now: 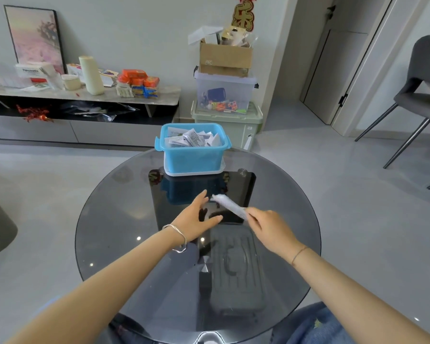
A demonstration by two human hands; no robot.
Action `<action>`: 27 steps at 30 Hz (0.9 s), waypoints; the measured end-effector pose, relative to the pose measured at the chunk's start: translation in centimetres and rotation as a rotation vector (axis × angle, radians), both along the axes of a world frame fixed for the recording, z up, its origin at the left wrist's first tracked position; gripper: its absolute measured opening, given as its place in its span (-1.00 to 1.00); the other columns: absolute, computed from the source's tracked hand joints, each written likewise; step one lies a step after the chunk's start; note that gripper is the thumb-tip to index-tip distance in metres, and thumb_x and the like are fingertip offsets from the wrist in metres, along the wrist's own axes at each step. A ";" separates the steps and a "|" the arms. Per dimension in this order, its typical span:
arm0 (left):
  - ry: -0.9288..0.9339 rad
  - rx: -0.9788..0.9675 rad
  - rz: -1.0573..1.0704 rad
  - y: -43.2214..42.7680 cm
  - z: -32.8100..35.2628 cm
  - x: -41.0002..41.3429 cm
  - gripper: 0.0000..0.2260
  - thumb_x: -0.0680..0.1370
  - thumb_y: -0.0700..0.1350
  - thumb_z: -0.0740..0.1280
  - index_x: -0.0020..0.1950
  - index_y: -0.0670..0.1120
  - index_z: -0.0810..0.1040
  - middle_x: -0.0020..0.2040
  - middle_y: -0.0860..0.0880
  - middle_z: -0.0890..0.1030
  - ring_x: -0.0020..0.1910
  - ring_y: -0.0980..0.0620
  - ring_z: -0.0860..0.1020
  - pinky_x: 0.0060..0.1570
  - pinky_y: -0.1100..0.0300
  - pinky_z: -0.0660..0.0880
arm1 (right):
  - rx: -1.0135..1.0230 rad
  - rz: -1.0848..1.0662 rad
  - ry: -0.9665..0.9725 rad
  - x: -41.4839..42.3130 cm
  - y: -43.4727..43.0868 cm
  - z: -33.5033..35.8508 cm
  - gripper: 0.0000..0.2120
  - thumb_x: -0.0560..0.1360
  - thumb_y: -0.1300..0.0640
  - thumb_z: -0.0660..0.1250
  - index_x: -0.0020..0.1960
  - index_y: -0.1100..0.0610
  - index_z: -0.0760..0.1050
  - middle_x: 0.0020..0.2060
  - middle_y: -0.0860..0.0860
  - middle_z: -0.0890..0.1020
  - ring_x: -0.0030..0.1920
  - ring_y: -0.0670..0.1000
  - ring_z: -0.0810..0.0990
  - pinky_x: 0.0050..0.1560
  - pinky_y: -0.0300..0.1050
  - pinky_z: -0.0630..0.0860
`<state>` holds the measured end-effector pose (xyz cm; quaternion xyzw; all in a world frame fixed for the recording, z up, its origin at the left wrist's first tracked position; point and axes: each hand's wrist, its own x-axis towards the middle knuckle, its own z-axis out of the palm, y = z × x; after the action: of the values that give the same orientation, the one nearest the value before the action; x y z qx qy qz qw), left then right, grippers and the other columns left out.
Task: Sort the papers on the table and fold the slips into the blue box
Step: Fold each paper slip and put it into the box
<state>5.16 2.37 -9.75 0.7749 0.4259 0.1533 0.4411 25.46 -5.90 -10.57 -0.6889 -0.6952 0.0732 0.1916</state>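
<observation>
A blue box [193,158] stands at the far edge of the round glass table [109,219], on a white lid, with several folded slips [193,139] inside. Above the table's middle, my right hand [271,228] pinches one end of a white folded slip [230,206], which points up and left. The slip looks blurred. My left hand [196,216] hovers just left of it, fingers straight and spread, its fingertips close to the slip's far end and holding nothing.
Through the glass a grey bin lid [236,271] and the dark table base [243,189] show underneath. Beyond the table stand stacked storage boxes [225,95] and a low cabinet [85,95] with clutter. A grey chair [420,95] is at the right.
</observation>
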 end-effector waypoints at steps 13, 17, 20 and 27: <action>-0.438 -0.186 0.129 -1.3 3.0 1.4 -0.36 0.54 -0.21 0.35 0.44 0.24 0.13 -0.06 -0.07 0.69 -0.06 0.00 0.67 0.05 0.03 0.60 | -0.007 -0.022 0.964 -1.0 -1.5 3.8 -0.52 0.49 0.31 0.37 0.34 -0.01 0.43 -0.04 -0.02 0.70 -0.06 -0.01 0.68 0.08 -0.17 0.58; -0.460 -0.207 -0.058 -1.4 3.4 1.2 -0.42 0.51 -0.26 0.38 0.33 0.29 0.28 0.04 -0.05 0.68 -0.02 0.01 0.67 -0.09 0.19 0.60 | -0.033 -0.014 1.008 -0.6 -1.8 4.0 -0.59 0.46 0.32 0.41 0.28 0.13 0.52 0.02 -0.01 0.69 -0.01 -0.04 0.68 -0.02 -0.30 0.55; -0.453 -0.176 -0.094 -1.4 3.0 1.1 -0.56 0.49 -0.28 0.40 0.24 0.17 0.48 0.09 -0.08 0.67 0.03 0.03 0.65 -0.01 0.23 0.58 | -0.030 -0.015 1.039 -0.4 -1.8 4.2 -0.59 0.46 0.33 0.40 0.28 0.13 0.51 -0.04 0.01 0.71 -0.03 -0.03 0.68 -0.04 -0.31 0.54; -0.250 0.153 -0.116 -0.7 2.7 1.3 -0.10 0.49 -0.21 0.42 0.48 0.23 -0.19 -0.09 0.12 0.67 -0.08 0.16 0.65 0.05 0.34 0.53 | 0.090 -0.044 1.059 -0.3 -1.6 4.2 -0.48 0.44 0.31 0.42 0.24 -0.14 0.39 -0.16 -0.01 0.72 -0.11 -0.12 0.67 -0.07 -0.33 0.53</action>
<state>6.51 1.66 -7.06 0.8044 0.3093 0.2551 0.4383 25.20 -7.50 -6.35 -0.5632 -0.4911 0.3770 0.5472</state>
